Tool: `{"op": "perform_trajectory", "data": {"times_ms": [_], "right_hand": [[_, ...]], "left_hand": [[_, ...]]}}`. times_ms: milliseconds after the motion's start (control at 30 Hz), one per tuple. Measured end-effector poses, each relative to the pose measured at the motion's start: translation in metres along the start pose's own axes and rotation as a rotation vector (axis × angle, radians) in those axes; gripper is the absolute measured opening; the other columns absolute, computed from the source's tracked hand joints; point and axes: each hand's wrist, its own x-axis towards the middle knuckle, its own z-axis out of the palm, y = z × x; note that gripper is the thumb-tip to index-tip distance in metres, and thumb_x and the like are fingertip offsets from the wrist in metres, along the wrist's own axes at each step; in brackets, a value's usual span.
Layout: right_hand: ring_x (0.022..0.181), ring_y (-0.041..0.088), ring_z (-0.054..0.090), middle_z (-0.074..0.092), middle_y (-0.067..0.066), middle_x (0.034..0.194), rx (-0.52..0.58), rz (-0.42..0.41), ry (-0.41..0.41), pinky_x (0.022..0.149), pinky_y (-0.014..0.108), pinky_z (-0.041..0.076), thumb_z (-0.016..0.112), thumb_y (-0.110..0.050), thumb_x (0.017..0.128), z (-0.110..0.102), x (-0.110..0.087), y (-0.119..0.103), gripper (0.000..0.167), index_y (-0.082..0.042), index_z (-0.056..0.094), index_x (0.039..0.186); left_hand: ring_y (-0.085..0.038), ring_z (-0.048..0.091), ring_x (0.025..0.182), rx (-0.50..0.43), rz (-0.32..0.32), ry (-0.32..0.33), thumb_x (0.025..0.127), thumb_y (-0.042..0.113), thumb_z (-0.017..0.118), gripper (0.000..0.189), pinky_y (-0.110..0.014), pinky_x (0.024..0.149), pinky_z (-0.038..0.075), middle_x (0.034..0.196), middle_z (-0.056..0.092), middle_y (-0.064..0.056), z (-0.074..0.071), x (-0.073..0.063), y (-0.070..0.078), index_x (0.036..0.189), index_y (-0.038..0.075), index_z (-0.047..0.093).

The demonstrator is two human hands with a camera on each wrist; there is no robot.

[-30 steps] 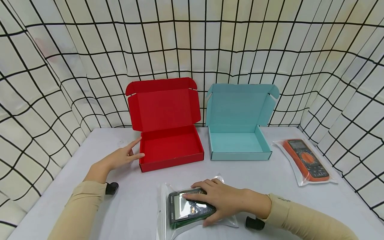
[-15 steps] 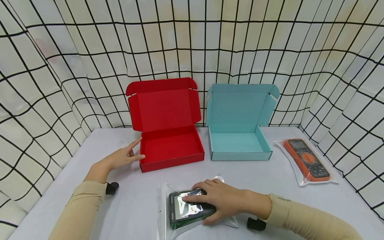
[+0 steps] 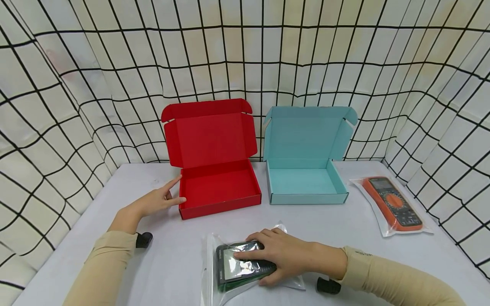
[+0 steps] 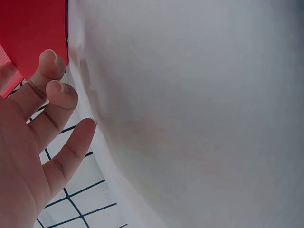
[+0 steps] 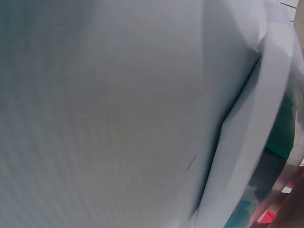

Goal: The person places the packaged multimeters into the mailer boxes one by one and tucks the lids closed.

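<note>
My left hand (image 3: 153, 201) touches the left wall of an open red cardboard box (image 3: 222, 207), thumb at its front left rim and index finger farther back. In the left wrist view, the other fingers (image 4: 61, 95) are loosely bent beside the box. My right hand (image 3: 283, 255) spans a black-and-green handheld meter (image 3: 229, 278) in a clear plastic bag (image 3: 208, 272). Its thumb is at the near side, its index finger lies across the shiny screen, and the others bend over the far side. The hand hides the meter's right part. The right wrist view shows the bag's edge (image 5: 247, 142).
An open light-blue cardboard box (image 3: 308, 199) stands right of the red one, lid raised. Farther right, an orange multimeter (image 3: 393, 200) lies in a clear bag. A white cloth covers the table (image 3: 172, 259); a black-grid net (image 3: 262, 63) with white backing surrounds its back and sides.
</note>
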Motion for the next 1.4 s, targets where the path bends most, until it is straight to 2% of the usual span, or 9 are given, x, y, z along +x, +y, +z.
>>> {"op": "perform_trajectory", "data": {"times_ms": [267,500,1000,1200,1400], "right_hand": [[0.131,0.018,0.045,0.043,0.001,0.152,-0.002,-0.011,0.055,0.107,0.048,0.044,0.069,-0.052,0.093,-0.007,-0.003,0.000,0.083,-0.045,0.024,0.162],[0.133,0.019,0.044,0.043,0.001,0.153,0.013,0.019,0.042,0.108,0.048,0.042,0.072,-0.051,0.092,-0.016,-0.003,0.002,0.083,-0.045,0.027,0.161],[0.133,0.019,0.043,0.043,0.003,0.153,-0.015,0.048,0.081,0.107,0.049,0.043,0.077,-0.048,0.088,-0.042,-0.002,0.012,0.088,-0.043,0.028,0.161],[0.132,0.020,0.045,0.043,0.004,0.153,-0.043,0.039,0.115,0.102,0.047,0.046,0.076,-0.049,0.089,-0.050,-0.001,0.017,0.087,-0.043,0.029,0.161],[0.131,0.019,0.045,0.045,0.004,0.152,-0.017,0.039,0.143,0.100,0.045,0.047,0.077,-0.047,0.089,-0.056,0.002,0.023,0.086,-0.043,0.031,0.161]], "left_hand": [[-0.023,0.055,0.091,-0.005,-0.006,-0.007,0.096,0.056,0.063,0.098,-0.039,0.078,0.044,0.099,0.056,-0.009,0.001,0.001,-0.001,0.166,0.014,0.007],[-0.023,0.055,0.091,-0.003,-0.008,-0.011,0.096,0.057,0.063,0.099,-0.038,0.077,0.044,0.099,0.055,-0.010,0.001,0.002,-0.002,0.166,0.014,0.007],[-0.023,0.055,0.091,-0.019,-0.006,-0.010,0.096,0.055,0.063,0.099,-0.039,0.078,0.045,0.097,0.056,-0.010,0.001,0.000,0.000,0.166,0.014,0.006],[-0.022,0.055,0.090,-0.010,-0.009,-0.014,0.096,0.056,0.063,0.099,-0.039,0.078,0.044,0.098,0.057,-0.010,0.001,0.000,-0.001,0.166,0.014,0.006],[-0.023,0.056,0.092,-0.007,-0.018,-0.013,0.095,0.057,0.063,0.100,-0.041,0.080,0.046,0.100,0.057,-0.010,0.001,0.000,0.000,0.166,0.014,0.007]]}}
